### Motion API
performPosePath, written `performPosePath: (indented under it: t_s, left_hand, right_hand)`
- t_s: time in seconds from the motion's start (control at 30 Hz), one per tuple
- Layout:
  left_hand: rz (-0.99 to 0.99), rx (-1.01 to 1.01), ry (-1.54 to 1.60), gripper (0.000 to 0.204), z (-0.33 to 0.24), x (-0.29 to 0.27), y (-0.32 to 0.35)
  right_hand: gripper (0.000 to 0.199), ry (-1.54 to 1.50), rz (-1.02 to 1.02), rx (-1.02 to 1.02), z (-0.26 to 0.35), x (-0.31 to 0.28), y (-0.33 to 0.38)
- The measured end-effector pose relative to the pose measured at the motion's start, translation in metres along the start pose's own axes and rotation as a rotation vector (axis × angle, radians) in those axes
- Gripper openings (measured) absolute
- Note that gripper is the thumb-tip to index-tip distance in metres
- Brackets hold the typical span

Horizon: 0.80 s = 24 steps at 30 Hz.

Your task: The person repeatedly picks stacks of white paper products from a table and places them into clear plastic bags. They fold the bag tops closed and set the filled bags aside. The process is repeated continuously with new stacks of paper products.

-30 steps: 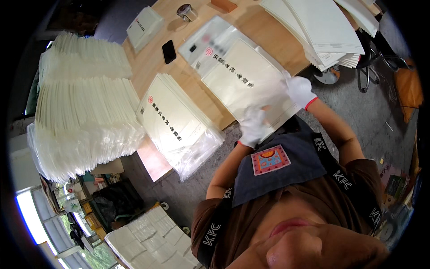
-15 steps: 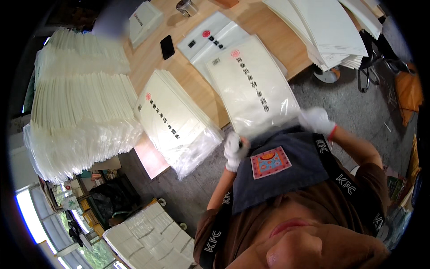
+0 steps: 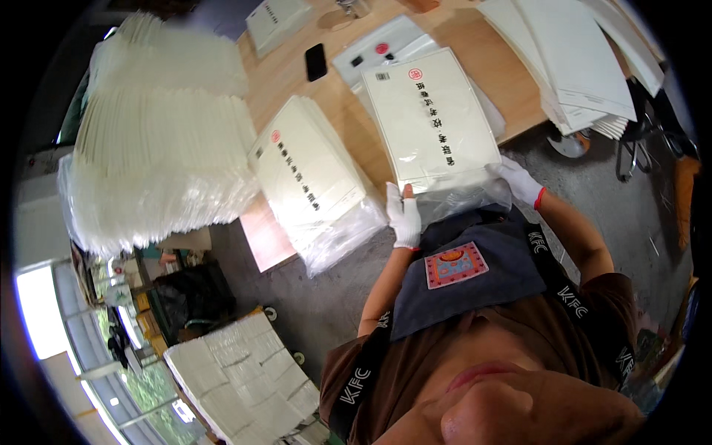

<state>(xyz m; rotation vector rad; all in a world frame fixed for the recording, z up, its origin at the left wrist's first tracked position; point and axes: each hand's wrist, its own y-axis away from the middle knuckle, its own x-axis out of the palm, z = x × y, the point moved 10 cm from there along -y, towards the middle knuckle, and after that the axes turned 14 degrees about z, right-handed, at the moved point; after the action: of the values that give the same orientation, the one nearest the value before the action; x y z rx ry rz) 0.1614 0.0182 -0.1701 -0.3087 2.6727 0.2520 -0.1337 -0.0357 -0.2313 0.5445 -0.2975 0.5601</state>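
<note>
My left hand [image 3: 404,216], in a white glove with the thumb tip bare, grips the near left corner of a cream paper packet [image 3: 434,126] in a clear plastic bag. The packet bears a red round mark and a line of dark print. My right hand [image 3: 519,184], in a white glove with a red cuff, holds the near right corner, its fingers partly hidden by the plastic. The bag's loose clear end [image 3: 460,202] hangs over the table edge toward my apron. Left of it lies a fanned stack of similar bagged packets [image 3: 308,167]. Beneath the held packet, another bagged packet [image 3: 393,41] shows partly.
Tall piles of bagged packets [image 3: 163,141] stand at the left of the wooden table [image 3: 341,111]. A black phone [image 3: 316,62], a metal cup [image 3: 354,7] and a white packet [image 3: 276,24] lie farther back. Large white sheets [image 3: 567,59] overhang the right edge. A wrapped paper pallet [image 3: 245,374] stands lower left.
My left hand has moved up onto the packet's near corner, thumb on top. The packet's printed sheet lies flatter and the bag's end bunches below it. The whole view has shifted slightly.
</note>
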Motion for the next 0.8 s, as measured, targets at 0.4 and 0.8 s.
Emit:
performPosePath:
  t_s: [0.4, 0.8]
  left_hand:
    - [-0.549, -0.351, -0.191, 0.038, 0.01, -0.301, 0.057]
    - [-0.151, 0.542, -0.672, 0.038, -0.167, -0.094, -0.022]
  right_hand:
    - [0.039, 0.505, 0.43, 0.05, 0.062, 0.286, -0.147]
    - [0.018, 0.207, 0.406, 0.24, -0.018, 0.15, -0.054]
